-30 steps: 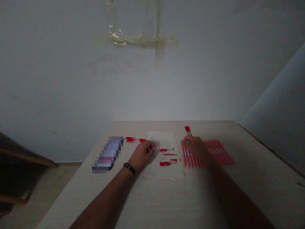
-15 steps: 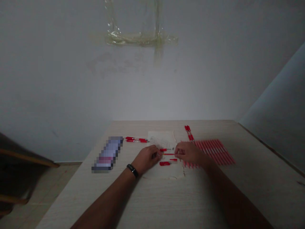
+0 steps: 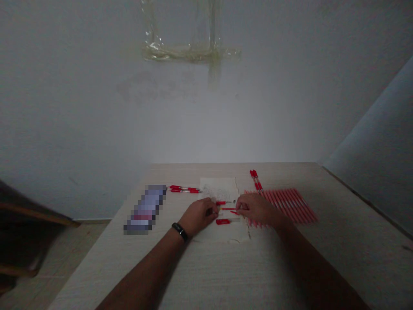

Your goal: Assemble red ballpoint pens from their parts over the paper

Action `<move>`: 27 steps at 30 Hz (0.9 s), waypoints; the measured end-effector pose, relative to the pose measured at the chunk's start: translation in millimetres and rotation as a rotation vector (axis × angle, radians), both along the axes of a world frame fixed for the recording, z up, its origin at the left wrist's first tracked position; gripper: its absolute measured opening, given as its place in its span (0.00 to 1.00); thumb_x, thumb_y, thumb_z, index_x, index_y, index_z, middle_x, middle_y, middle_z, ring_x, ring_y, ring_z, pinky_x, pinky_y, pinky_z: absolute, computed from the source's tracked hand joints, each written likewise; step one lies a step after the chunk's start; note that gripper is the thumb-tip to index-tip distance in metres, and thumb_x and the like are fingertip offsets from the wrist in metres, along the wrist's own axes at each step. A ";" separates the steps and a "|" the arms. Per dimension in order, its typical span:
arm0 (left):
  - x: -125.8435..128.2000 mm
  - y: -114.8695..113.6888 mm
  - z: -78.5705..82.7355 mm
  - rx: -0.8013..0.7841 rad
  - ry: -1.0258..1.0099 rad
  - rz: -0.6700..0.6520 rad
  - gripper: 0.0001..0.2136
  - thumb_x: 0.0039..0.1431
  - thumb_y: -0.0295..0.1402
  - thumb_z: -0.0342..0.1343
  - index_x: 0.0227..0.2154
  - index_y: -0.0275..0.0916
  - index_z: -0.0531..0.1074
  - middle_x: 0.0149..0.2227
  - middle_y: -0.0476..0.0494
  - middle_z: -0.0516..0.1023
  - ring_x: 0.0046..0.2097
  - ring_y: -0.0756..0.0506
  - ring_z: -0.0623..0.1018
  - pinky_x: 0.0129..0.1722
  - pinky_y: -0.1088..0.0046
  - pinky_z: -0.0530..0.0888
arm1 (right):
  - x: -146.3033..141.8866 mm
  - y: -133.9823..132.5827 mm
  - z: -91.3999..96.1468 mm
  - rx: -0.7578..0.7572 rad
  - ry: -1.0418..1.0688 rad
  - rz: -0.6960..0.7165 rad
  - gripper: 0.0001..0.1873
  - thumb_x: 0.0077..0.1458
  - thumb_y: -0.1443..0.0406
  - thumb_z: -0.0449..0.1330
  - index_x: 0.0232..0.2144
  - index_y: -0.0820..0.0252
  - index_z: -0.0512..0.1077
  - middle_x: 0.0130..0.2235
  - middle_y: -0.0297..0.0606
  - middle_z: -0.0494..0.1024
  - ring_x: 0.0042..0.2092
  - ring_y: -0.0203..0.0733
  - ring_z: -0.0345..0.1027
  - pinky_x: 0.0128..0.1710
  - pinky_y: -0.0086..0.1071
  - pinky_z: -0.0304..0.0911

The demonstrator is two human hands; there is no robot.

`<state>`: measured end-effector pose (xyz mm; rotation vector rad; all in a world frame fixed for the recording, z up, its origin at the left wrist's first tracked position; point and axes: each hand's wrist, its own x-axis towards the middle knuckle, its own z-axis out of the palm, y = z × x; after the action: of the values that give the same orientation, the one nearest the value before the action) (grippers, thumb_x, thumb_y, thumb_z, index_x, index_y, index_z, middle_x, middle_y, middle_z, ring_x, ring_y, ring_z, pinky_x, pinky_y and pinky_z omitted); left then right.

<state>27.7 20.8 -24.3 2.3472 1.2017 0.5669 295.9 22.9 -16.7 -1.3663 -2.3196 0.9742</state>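
Observation:
My left hand [image 3: 199, 216] rests on a white sheet of paper [image 3: 226, 232], fingers curled at the left end of a thin red refill [image 3: 227, 209]. At the refill's right end, my right hand [image 3: 254, 207] has its fingers pinched together. Whether either hand grips the refill I cannot make out. A short red pen part [image 3: 221, 203] lies just beyond the refill and a red cap piece [image 3: 223, 221] just nearer. A black band circles my left wrist.
A row of several red and white pens [image 3: 290, 204] lies right of the paper, partly under my right forearm. Two red pens [image 3: 184, 189] lie at the left, two more [image 3: 254, 175] behind. A blurred dark object [image 3: 146, 209] sits at the table's left. Wall behind.
My right hand moved left from the pen row to the red refill on the paper. My left hand slid a little right and nearer, toward the refill's other end.

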 end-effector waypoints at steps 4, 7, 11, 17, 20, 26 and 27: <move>0.1 -0.3 0.2 0.005 0.000 -0.001 0.03 0.56 0.30 0.59 0.33 0.41 0.77 0.36 0.45 0.77 0.36 0.46 0.75 0.38 0.72 0.69 | -0.9 -1.3 3.0 0.106 -0.018 0.026 0.06 0.58 0.63 0.60 0.33 0.60 0.75 0.22 0.31 0.74 0.18 0.32 0.65 0.20 0.24 0.56; 0.4 -0.8 0.3 0.006 -0.002 0.004 0.04 0.56 0.30 0.60 0.34 0.41 0.77 0.36 0.45 0.77 0.36 0.47 0.75 0.37 0.73 0.68 | -1.3 -0.8 2.3 0.128 -0.029 0.027 0.05 0.56 0.64 0.61 0.32 0.60 0.75 0.23 0.31 0.74 0.20 0.32 0.66 0.21 0.24 0.56; 1.4 -1.4 0.7 0.003 0.003 0.012 0.03 0.56 0.31 0.60 0.33 0.41 0.77 0.36 0.45 0.77 0.36 0.46 0.74 0.36 0.73 0.68 | -1.6 -0.8 -0.7 0.022 -0.039 0.000 0.07 0.57 0.62 0.59 0.35 0.59 0.74 0.23 0.31 0.74 0.17 0.32 0.65 0.16 0.22 0.54; 3.7 -2.7 1.8 -0.002 0.013 0.007 0.03 0.55 0.29 0.59 0.31 0.41 0.77 0.35 0.45 0.77 0.36 0.46 0.75 0.37 0.73 0.68 | -3.0 -0.2 -2.6 -0.005 -0.025 -0.015 0.06 0.56 0.63 0.60 0.34 0.59 0.75 0.22 0.30 0.74 0.16 0.31 0.64 0.16 0.22 0.53; 5.1 -3.5 3.6 -0.005 0.005 0.013 0.03 0.55 0.28 0.58 0.30 0.40 0.77 0.34 0.45 0.77 0.35 0.47 0.74 0.36 0.73 0.67 | -2.9 1.3 -4.6 0.021 -0.001 -0.023 0.05 0.55 0.63 0.62 0.32 0.58 0.75 0.21 0.30 0.73 0.17 0.31 0.63 0.18 0.23 0.53; 6.3 -3.2 6.4 0.002 -0.042 0.056 0.03 0.55 0.28 0.58 0.30 0.39 0.77 0.33 0.46 0.76 0.34 0.47 0.73 0.34 0.74 0.66 | -3.4 -0.4 -2.3 0.061 -0.010 -0.018 0.06 0.58 0.64 0.58 0.34 0.58 0.74 0.23 0.31 0.74 0.17 0.31 0.63 0.18 0.24 0.54; 6.4 -3.0 6.0 0.003 -0.058 0.065 0.03 0.56 0.28 0.58 0.31 0.39 0.77 0.33 0.46 0.76 0.34 0.47 0.73 0.34 0.74 0.66 | -4.2 -1.4 -0.9 0.078 -0.009 -0.025 0.06 0.58 0.64 0.57 0.35 0.58 0.73 0.24 0.32 0.75 0.17 0.31 0.63 0.18 0.24 0.55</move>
<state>34.1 17.8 -18.3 2.2850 1.2555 0.6552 291.7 21.6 -17.7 -1.3681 -2.3154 0.8620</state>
